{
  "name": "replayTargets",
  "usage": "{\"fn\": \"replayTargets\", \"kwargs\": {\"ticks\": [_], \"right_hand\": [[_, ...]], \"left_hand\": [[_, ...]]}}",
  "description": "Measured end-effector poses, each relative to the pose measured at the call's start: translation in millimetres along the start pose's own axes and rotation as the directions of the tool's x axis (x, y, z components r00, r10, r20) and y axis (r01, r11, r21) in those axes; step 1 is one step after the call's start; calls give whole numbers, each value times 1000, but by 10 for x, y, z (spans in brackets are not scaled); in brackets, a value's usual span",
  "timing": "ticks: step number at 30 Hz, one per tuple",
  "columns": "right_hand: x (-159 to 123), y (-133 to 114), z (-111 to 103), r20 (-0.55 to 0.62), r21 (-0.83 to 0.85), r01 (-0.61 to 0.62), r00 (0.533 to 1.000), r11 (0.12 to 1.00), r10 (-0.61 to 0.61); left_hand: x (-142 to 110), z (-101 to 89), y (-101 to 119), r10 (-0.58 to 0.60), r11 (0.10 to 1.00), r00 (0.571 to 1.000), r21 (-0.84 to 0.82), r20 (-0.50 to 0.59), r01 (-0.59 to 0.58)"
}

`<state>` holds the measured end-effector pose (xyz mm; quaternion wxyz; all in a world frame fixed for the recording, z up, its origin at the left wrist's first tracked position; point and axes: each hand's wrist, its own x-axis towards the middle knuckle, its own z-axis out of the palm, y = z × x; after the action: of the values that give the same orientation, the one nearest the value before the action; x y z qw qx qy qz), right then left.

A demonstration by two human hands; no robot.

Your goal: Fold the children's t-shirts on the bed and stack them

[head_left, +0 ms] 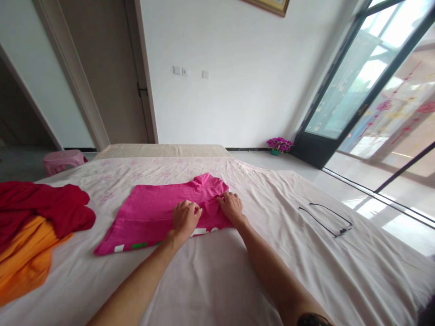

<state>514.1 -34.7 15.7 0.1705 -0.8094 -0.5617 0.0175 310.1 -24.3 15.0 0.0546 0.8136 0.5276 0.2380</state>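
Observation:
A bright pink shirt (146, 208) lies folded lengthwise on the sheet in front of me, its collar end to the right. White and green print shows along its near edge. My left hand (186, 218) rests on the middle of the shirt, fingers curled together and pinching the cloth. Close to the collar, my right hand (231, 207) has its fingers bent down onto the bunched fabric, gripping it. Small wrinkles run between the two hands. The fingertips are partly hidden in the cloth.
Red clothing (50, 206) and an orange garment (29, 253) are heaped at the left. Black-framed glasses (335, 222) lie on the bedsheet (282, 267) to the right. Beyond the bed stand a pink stool (64, 159), potted purple flowers (279, 145) and a glass door (343, 86).

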Motion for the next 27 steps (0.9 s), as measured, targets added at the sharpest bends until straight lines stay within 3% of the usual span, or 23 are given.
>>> {"fn": "replayTargets", "kwargs": {"ticks": [6,11,17,20,22,24,27], "right_hand": [[12,80,136,-49,36,-2,999,999,4],[51,111,172,-60,16,24,998,1000,-23],[80,145,157,-49,7,-50,998,999,50],[63,143,147,-55,2,-63,996,998,63],[42,128,140,-91,-9,-46,995,999,45],[21,107,129,-144,-25,17,989,1000,-20],[5,85,110,-147,-52,157,976,986,-163]], "left_hand": [[131,222,90,-57,996,997,68,45,54],[105,246,33,-50,995,999,90,-19,52],[69,251,-1,-77,992,993,93,-89,85],[58,283,28,58,997,982,66,-181,-47],[38,325,49,270,963,945,38,-186,-268],[10,374,50,460,887,881,13,-109,-461],[-28,416,-8,532,846,845,4,52,-532]]}}
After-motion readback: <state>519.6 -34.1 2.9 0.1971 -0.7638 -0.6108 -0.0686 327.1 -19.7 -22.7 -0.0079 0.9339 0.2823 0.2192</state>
